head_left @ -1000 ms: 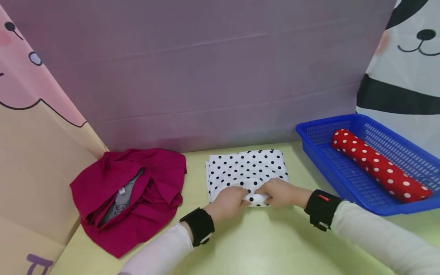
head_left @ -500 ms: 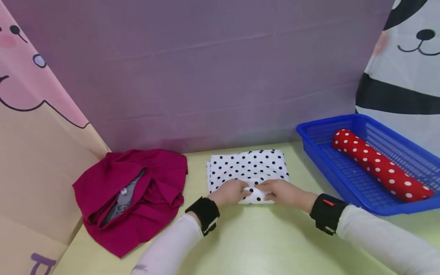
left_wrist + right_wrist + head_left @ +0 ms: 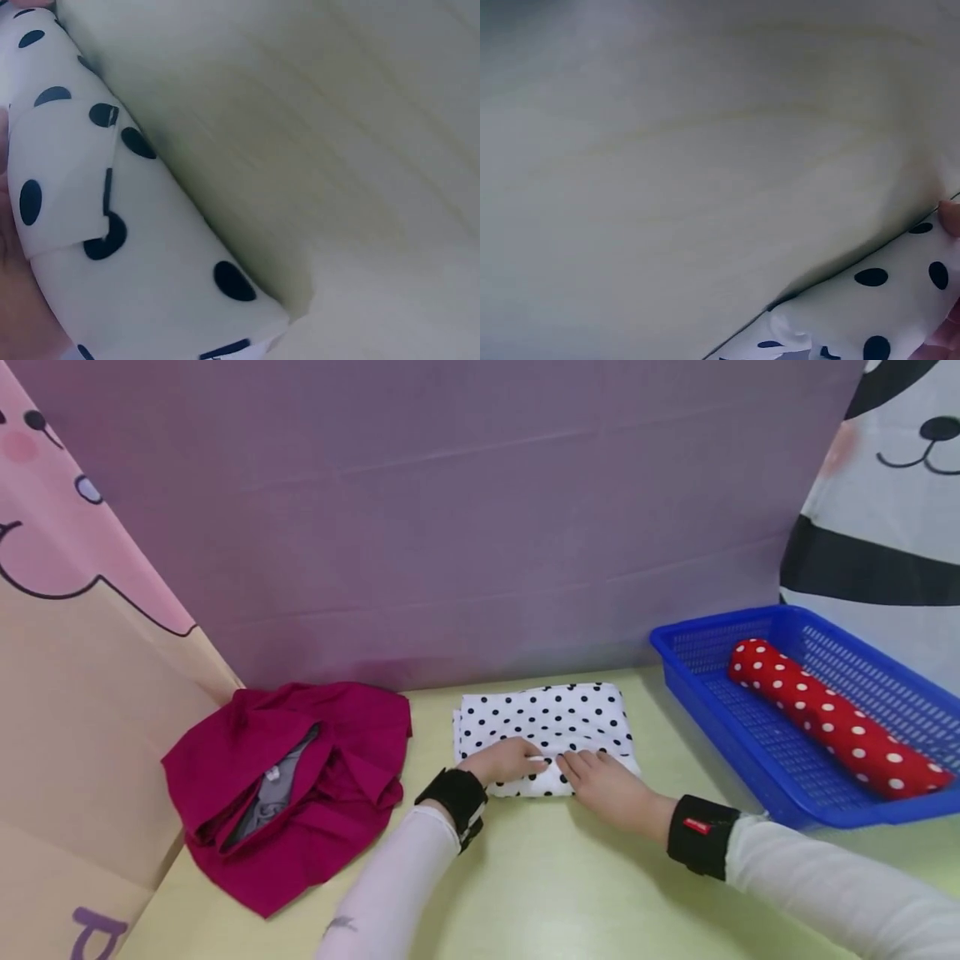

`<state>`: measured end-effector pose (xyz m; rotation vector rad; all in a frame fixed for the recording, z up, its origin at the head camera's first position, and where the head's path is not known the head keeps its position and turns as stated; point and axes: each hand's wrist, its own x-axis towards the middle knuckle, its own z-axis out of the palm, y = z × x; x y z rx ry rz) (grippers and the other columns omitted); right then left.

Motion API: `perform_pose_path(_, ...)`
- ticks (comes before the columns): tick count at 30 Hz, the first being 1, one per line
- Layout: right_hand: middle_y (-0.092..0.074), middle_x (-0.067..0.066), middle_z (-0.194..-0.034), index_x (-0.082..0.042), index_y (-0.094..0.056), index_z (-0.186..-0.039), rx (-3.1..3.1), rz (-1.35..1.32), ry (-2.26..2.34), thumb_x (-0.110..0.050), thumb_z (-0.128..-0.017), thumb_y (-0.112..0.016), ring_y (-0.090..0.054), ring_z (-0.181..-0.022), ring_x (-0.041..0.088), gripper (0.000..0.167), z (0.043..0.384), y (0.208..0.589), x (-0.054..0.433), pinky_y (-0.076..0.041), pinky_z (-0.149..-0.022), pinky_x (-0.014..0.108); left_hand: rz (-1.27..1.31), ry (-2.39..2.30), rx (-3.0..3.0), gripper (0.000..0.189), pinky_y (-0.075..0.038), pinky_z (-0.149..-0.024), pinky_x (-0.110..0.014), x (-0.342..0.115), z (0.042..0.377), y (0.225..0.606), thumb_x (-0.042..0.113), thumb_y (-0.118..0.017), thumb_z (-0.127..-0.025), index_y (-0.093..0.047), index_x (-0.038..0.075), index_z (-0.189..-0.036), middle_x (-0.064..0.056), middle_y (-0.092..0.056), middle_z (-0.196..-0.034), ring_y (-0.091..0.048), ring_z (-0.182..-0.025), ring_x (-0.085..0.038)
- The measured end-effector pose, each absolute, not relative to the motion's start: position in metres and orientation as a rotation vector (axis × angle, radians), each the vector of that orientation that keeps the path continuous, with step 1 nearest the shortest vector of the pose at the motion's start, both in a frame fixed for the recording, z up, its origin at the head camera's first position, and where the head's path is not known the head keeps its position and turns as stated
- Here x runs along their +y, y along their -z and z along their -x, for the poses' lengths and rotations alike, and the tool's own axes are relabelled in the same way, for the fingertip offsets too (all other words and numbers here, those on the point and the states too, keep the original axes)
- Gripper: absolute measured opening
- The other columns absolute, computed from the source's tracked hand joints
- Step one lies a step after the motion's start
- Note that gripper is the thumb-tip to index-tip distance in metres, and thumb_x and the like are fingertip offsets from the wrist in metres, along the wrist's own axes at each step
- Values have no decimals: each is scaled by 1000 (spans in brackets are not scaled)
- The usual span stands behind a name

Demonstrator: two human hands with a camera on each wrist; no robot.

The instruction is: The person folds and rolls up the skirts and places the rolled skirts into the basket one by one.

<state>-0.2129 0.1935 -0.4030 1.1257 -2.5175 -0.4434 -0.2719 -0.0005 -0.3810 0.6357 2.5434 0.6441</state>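
A white cloth with black dots [image 3: 551, 720] lies folded flat on the table, its near edge turned up into a thick roll [image 3: 161, 232]. My left hand [image 3: 501, 762] holds the left part of this roll, fingers on top. Close beside it, my right hand [image 3: 615, 791] has its fingers laid over the roll; in the right wrist view a thumb tip [image 3: 950, 217] sits at the near side, with the cloth between thumb and fingers. Both hands are largely cut off in their wrist views.
A crumpled magenta garment [image 3: 352, 727] with a grey inside lies to the left. On the right stands a blue plastic basket [image 3: 720, 735] holding a rolled red cloth with white dots [image 3: 832, 718]. Behind the pale yellow table [image 3: 510, 893] hangs a purple-grey curtain [image 3: 450, 527].
The near rolled edge has moved slightly away from me, with both hands going forward along with it. My right hand's fingers now lie more over the top of the roll.
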Motion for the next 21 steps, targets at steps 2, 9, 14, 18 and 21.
perform_pose_path(2,-60,17,-112,6,-57,-122,-2513,-1126,417,-10,-82,-70,-59,-95,27,45,215,405,194,-53,-80,37,-670,-629,2567,38,-45,-97,-32,0,270,382,33,-51,-98,-61,10,-126,-5,-64,-122,-58,-113,-18)
perform_pose_path(9,-63,19,-110,7,-60,-115,-2569,-1135,259,-8,-80,-70,-61,-96,29,39,222,408,191,-52,-83,38,-1169,-136,2936,42,-47,-81,-29,-3,248,395,34,-50,-98,-54,13,-134,-5,-62,-102,-57,-91,-18)
perform_pose_path(14,-65,19,-109,6,-60,-115,-2687,-1090,64,-10,-78,-73,-62,-97,31,42,228,405,189,-51,-86,40,-1252,121,3051,58,-43,-95,-32,-5,237,398,44,-60,-89,-53,6,-132,-3,-54,-114,-50,-108,-17)
perform_pose_path(18,-67,16,-103,4,-62,-112,-2742,-1087,-53,-8,-76,-75,-63,-93,29,40,234,401,191,-52,-83,39,-1269,225,3068,52,-46,-90,-30,-2,239,394,40,-69,-84,-60,8,-123,-2,-56,-109,-53,-103,-16)
perform_pose_path(21,-69,14,-99,2,-64,-109,-2797,-1107,-139,-9,-76,-76,-65,-89,27,37,242,398,193,-52,-80,39,-1244,244,3079,44,-47,-86,-29,3,241,391,39,-73,-80,-64,9,-112,-1,-58,-103,-55,-96,-15)
